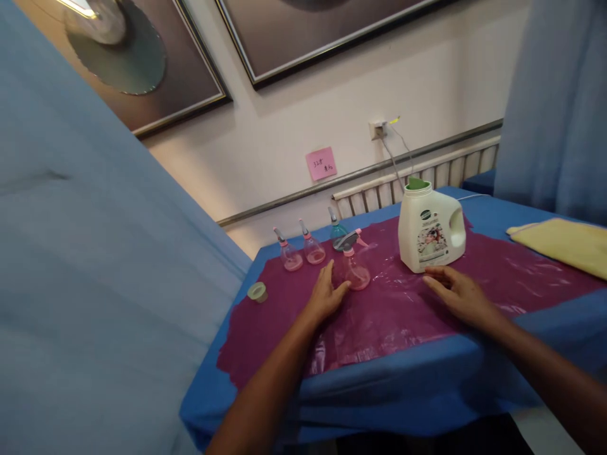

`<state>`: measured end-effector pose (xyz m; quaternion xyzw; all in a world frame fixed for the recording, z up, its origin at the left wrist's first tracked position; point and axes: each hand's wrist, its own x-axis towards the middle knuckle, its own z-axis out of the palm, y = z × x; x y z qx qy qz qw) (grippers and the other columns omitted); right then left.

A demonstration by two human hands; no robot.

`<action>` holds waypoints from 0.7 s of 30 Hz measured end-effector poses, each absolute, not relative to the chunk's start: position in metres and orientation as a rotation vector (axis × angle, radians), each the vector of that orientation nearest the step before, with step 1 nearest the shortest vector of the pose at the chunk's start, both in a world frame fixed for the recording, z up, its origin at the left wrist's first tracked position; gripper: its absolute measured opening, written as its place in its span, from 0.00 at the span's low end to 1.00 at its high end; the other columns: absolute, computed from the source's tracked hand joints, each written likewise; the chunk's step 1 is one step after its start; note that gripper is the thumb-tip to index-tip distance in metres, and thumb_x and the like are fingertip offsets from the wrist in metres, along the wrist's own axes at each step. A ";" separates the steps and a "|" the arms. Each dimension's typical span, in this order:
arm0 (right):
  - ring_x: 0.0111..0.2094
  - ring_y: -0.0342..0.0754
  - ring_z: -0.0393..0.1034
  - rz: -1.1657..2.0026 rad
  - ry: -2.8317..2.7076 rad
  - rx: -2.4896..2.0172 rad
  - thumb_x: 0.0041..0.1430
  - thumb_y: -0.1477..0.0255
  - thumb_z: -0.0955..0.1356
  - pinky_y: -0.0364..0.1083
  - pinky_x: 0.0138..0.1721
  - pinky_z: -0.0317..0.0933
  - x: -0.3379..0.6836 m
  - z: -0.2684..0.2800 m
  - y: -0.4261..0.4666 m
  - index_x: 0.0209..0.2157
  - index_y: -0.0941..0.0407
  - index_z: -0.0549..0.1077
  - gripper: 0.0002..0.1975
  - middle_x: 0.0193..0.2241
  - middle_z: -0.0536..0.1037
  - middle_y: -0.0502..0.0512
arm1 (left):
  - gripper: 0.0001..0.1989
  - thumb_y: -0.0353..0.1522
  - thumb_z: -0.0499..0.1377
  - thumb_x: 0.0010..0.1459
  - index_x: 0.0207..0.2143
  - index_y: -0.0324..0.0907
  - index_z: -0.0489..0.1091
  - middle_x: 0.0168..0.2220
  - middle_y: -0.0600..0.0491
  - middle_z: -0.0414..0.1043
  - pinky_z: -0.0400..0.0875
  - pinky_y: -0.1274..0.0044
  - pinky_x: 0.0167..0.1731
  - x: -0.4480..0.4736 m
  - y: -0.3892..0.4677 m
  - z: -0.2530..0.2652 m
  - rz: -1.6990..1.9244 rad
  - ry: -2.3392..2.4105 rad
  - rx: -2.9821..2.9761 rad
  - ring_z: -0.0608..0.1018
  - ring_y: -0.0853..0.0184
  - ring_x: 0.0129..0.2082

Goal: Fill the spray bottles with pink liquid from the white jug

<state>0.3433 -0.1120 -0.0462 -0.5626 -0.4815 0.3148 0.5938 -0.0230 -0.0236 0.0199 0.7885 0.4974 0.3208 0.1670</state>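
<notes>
My left hand (pixel 327 294) is beside a clear spray bottle (pixel 356 275) with a grey and pink trigger head, its thumb and fingers apart at the bottle's left side. Whether the fingertips touch it I cannot tell. To the right, my right hand (pixel 455 292) reaches near the lower front of a white detergent jug (pixel 429 230), fingers apart and nothing in them. The jug stands upright, with green at its open mouth. Behind my left hand stand two clear spray bottles with pinkish bases, one left (pixel 291 259) and one right (pixel 313 250), and a teal spray bottle (pixel 338 232).
A small pale cup (pixel 257 291) sits on the purple plastic sheet (pixel 265 335), left. The sheet covers part of the blue-draped table (pixel 379 398). A yellow cloth (pixel 564 243) lies at right. Blue curtains hang left (pixel 95 253) and right (pixel 554 114); a radiator (pixel 427 174) lines the wall.
</notes>
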 end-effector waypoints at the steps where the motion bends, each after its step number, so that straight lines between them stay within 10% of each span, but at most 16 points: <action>1: 0.50 0.68 0.85 0.722 -1.129 -1.331 0.57 0.49 0.77 0.67 0.57 0.76 0.343 -0.045 -0.113 0.49 0.50 0.85 0.25 0.48 0.89 0.66 | 0.39 0.46 0.67 0.68 0.75 0.42 0.64 0.76 0.36 0.66 0.64 0.52 0.75 -0.036 -0.029 0.022 0.823 1.479 2.269 0.70 0.47 0.77; 10: 0.53 0.65 0.85 0.646 -1.530 -1.494 0.66 0.47 0.71 0.62 0.58 0.78 0.343 -0.016 -0.139 0.55 0.53 0.82 0.28 0.54 0.88 0.65 | 0.43 0.53 0.48 0.76 0.79 0.31 0.56 0.82 0.30 0.48 0.50 0.48 0.79 -0.164 -0.084 0.031 0.170 2.073 2.213 0.54 0.41 0.83; 21: 0.60 0.74 0.80 0.239 -1.867 -1.605 0.72 0.48 0.69 0.70 0.65 0.71 0.405 -0.046 -0.157 0.57 0.51 0.81 0.25 0.60 0.84 0.74 | 0.45 0.57 0.40 0.78 0.81 0.35 0.55 0.83 0.37 0.49 0.52 0.54 0.80 -0.209 -0.110 0.030 -0.040 2.152 2.235 0.55 0.48 0.83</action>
